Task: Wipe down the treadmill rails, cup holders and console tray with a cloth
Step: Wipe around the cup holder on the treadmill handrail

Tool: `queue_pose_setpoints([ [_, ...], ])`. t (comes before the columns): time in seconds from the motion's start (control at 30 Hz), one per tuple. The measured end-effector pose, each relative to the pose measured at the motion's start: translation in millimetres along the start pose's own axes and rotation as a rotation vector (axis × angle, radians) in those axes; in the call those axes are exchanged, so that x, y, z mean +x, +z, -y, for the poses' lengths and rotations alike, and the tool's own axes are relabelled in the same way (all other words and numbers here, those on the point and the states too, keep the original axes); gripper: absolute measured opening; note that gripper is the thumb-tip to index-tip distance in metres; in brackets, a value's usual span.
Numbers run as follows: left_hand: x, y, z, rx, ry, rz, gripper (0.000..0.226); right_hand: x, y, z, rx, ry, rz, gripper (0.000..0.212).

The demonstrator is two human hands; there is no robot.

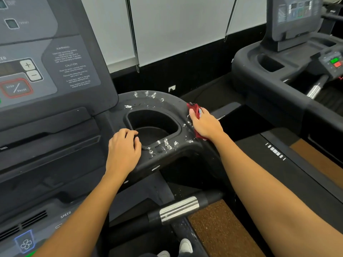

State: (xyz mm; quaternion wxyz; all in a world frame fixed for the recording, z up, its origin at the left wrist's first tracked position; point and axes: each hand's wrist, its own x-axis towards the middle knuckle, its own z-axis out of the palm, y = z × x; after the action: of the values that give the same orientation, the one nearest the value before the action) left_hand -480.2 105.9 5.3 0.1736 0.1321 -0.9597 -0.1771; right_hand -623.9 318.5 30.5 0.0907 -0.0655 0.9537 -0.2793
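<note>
Cloth (pixel 194 110): red, crumpled; pressed on tray's outer edge at 3 o'clock of cup holder.
R hand (pixel 206 125): fingers flat over cloth, holding it down.
L hand (pixel 123 147): fingers curled on holder's 9 o'clock rim, empty.
Cup holder (pixel 154 127): deep D-shaped well, matte black plastic.
Console tray (pixel 167 102): white flecks w/ smears round rim.
Rail (pixel 179 208): chrome sleeve, 6 o'clock.
Room: second treadmill (pixel 289 58) at 2 o'clock.

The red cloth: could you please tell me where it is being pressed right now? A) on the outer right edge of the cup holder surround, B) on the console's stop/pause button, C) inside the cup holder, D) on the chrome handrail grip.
A: the right hand presses the red cloth against the outer right edge of the cup holder surround, beside white smears.
</note>
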Motion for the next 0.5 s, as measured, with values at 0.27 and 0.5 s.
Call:
queue_pose_setpoints([
  [0.27,0,-2,-2,0.001,0.006,0.014,0.025,-20,-2,1,-0.217,-0.352,0.059,0.058],
  [0.5,-1,-3,-1,-0.014,-0.004,0.018,0.026,-58,16,-22,-0.465,-0.428,-0.081,0.052],
])
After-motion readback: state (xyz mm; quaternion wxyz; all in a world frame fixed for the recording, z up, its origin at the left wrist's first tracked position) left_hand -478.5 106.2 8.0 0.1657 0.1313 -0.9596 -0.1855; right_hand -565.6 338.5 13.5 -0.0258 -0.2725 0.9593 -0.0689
